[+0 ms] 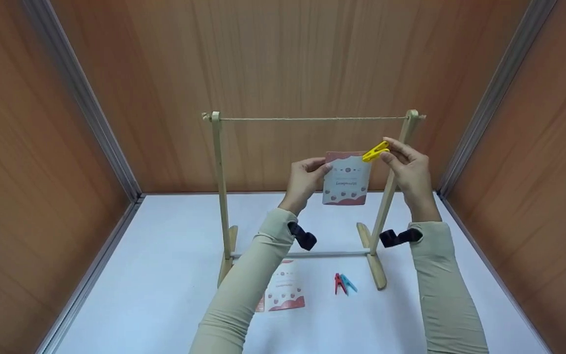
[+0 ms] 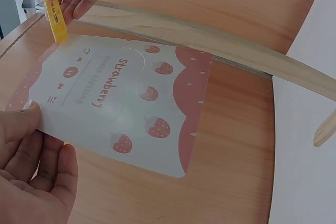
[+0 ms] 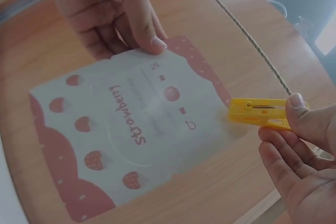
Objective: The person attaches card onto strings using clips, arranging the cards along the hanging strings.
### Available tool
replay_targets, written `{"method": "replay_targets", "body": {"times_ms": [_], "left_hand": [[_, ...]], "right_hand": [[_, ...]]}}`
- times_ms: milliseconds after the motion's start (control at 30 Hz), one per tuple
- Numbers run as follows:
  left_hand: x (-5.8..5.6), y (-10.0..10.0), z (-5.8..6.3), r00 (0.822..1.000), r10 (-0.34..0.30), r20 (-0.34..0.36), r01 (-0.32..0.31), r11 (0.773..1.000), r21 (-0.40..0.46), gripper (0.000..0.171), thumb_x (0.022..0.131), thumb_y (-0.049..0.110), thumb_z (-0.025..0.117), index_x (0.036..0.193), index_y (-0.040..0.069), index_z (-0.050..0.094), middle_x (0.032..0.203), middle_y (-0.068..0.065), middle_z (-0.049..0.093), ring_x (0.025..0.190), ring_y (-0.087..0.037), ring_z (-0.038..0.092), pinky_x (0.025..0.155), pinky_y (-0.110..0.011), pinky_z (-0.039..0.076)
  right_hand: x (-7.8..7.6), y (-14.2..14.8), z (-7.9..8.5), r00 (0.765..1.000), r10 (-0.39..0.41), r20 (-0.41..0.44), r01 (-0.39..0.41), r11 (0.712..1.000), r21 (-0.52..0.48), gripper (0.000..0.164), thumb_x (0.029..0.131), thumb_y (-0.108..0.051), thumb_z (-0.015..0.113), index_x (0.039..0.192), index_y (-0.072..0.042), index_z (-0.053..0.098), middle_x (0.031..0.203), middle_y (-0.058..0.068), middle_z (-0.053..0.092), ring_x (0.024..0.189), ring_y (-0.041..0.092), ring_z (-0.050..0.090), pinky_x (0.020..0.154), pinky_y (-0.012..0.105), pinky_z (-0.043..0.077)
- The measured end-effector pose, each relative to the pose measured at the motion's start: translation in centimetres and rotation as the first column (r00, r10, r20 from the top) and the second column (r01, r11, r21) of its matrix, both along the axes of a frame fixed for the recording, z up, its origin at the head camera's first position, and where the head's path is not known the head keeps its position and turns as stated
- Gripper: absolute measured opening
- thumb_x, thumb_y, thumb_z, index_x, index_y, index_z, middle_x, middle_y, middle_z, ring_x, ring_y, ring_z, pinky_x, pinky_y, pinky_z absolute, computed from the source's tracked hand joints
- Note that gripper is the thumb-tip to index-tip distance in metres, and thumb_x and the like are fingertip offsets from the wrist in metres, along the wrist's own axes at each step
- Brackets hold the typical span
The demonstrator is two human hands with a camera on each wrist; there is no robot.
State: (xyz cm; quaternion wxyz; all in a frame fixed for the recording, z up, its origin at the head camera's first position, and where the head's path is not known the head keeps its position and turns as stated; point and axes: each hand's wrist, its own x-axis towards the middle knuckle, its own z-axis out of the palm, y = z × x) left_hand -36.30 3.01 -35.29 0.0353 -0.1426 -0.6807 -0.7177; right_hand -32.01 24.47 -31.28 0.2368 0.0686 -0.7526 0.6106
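My left hand (image 1: pixel 305 182) pinches the left edge of a strawberry-printed card (image 1: pixel 344 182) between thumb and fingers. The card is held up below the rope (image 1: pixel 307 119) in the head view, its print upside down. With thumb and fingertips my right hand (image 1: pixel 412 172) pinches a yellow clothespin (image 1: pixel 376 151). Its tip meets the card's upper right corner; in the right wrist view the clothespin (image 3: pixel 260 111) overlaps that corner, and I cannot tell whether its jaws grip it.
The rope runs between two wooden posts (image 1: pixel 220 187) joined low down by a crossbar (image 1: pixel 332 254). Another strawberry card (image 1: pixel 285 290) lies on the white table, partly behind my left sleeve. A red clothespin (image 1: pixel 339 284) and a blue clothespin (image 1: pixel 348 283) lie to its right. Wood-grain panels (image 1: pixel 283 59) surround the table.
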Motion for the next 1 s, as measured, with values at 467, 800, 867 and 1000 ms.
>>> {"method": "replay_targets", "body": {"times_ms": [467,800,867,1000], "left_hand": [[-0.3,0.8,2.5,0.995,-0.030,-0.093,0.035,0.998,0.051,0.024,0.092,0.012,0.063,0.113,0.000,0.068,0.108,-0.014,0.070,0.094,-0.015,0.065,0.086,-0.026,0.051],[-0.9,1.5,3.9,0.998,-0.006,-0.056,0.009,0.999,0.043,0.026,0.091,0.012,0.065,0.114,0.001,0.068,0.109,-0.013,0.070,0.094,-0.014,0.064,0.093,-0.032,0.051],[-0.9,1.5,4.0,0.999,0.000,-0.041,0.002,0.999,0.047,0.026,0.091,0.013,0.065,0.114,0.001,0.068,0.109,-0.013,0.070,0.094,-0.013,0.064,0.096,-0.037,0.050],[-0.9,1.4,4.2,0.999,0.010,-0.036,-0.008,0.999,0.045,0.026,0.091,0.013,0.065,0.114,0.001,0.068,0.109,-0.013,0.070,0.094,-0.013,0.064,0.095,-0.036,0.051]], "right_hand": [[-0.1,-0.3,2.5,0.994,0.009,-0.108,-0.022,0.993,-0.114,0.040,0.088,-0.014,0.065,0.126,-0.001,0.061,0.126,0.017,0.061,0.106,0.008,0.063,0.090,0.015,0.049],[-0.4,-0.7,3.6,0.980,-0.065,-0.190,0.034,0.986,-0.163,0.034,0.087,-0.008,0.066,0.120,0.000,0.065,0.112,0.003,0.066,0.101,0.007,0.064,0.088,0.016,0.050],[-0.4,-0.9,3.7,0.975,-0.086,-0.204,0.052,0.985,-0.167,0.034,0.087,-0.007,0.066,0.120,0.000,0.065,0.109,-0.001,0.065,0.101,0.007,0.064,0.089,0.017,0.050],[-0.4,-1.3,4.1,0.967,-0.109,-0.229,0.067,0.981,-0.185,0.034,0.086,-0.006,0.066,0.119,0.002,0.065,0.105,-0.003,0.065,0.102,0.008,0.065,0.089,0.019,0.051]]}}
